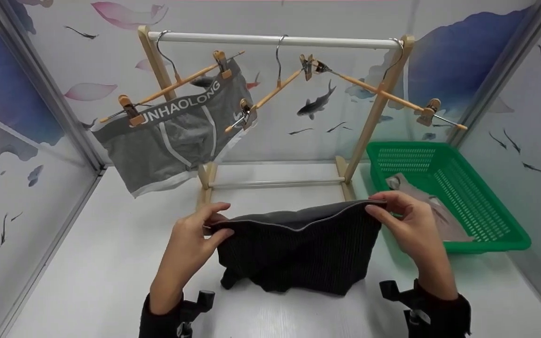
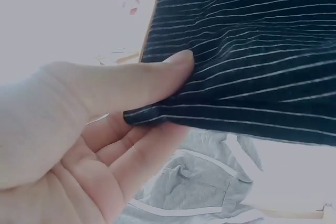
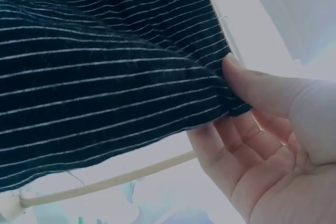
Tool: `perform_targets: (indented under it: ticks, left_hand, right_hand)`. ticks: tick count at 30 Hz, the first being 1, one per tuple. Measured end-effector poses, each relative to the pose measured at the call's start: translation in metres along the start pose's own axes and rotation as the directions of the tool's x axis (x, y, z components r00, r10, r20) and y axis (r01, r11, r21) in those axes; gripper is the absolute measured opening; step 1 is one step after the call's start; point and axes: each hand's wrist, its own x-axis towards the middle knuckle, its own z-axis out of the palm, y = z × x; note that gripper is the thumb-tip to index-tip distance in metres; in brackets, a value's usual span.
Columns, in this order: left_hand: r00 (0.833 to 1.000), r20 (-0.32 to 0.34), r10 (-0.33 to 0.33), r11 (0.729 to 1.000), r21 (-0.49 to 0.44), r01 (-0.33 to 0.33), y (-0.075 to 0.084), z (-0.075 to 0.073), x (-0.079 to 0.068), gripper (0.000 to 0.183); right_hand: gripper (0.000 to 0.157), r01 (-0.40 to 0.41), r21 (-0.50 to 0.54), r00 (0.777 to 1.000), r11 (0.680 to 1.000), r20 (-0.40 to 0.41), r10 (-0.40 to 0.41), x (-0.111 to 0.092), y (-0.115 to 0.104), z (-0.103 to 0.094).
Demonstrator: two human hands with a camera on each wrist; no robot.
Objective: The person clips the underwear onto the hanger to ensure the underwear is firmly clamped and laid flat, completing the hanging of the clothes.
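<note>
A black garment [image 1: 298,258] with thin white stripes is stretched between both hands over the white table, its upper edge sagging in the middle and a grey inner side showing. My left hand [image 1: 193,244] pinches its upper left corner between thumb and fingers. At the opposite upper corner, my right hand [image 1: 409,223] grips the cloth the same way. In the left wrist view the thumb [image 2: 157,77] presses on the striped cloth [image 2: 252,51], fingers behind it. The right wrist view likewise has striped cloth [image 3: 115,72] between thumb and fingers.
Behind stands a wooden rack with a white rail [image 1: 251,39]. Grey boxer briefs [image 1: 172,141] hang from the left clip hanger [image 1: 181,87]. A middle hanger [image 1: 277,87] and a right hanger [image 1: 378,91] also hang there. A green basket [image 1: 496,206] at right contains a beige cloth [image 1: 439,216].
</note>
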Motion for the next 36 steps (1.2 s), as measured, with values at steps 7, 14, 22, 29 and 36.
perform_targets:
  ticks: [7, 14, 22, 29, 36]
  left_hand:
    - [0.995, -0.103, -0.013, 1.000, -0.023, 0.011, 0.003, -0.004, 0.000, 0.041]
    - [0.967, -0.244, 0.070, 0.983, -0.150, -0.109, 0.018, -0.009, -0.001, 0.048]
    - [0.957, -0.283, 0.060, 0.942, -0.302, -0.148, 0.036, -0.015, -0.006, 0.040]
    - [0.966, -0.195, 0.168, 0.902, -0.366, -0.230, 0.028, -0.015, -0.006, 0.031]
    - [0.959, -0.012, 0.282, 0.870, -0.419, -0.260, -0.002, -0.014, -0.002, 0.028]
  right_hand:
    - [0.012, -0.017, 0.002, 0.999, 1.000, -0.029, 0.017, 0.001, 0.001, -0.003]
    - [0.015, -0.024, 0.035, 0.998, 0.999, -0.061, 0.026, -0.003, -0.011, -0.010]
    - [0.022, -0.038, 0.059, 0.991, 0.998, -0.126, 0.045, -0.011, -0.025, -0.019]
    - [0.022, -0.068, 0.004, 0.994, 0.998, -0.091, 0.068, -0.013, -0.025, -0.022]
    - [0.016, -0.014, -0.039, 0.997, 0.999, 0.080, 0.017, -0.008, -0.008, -0.015]
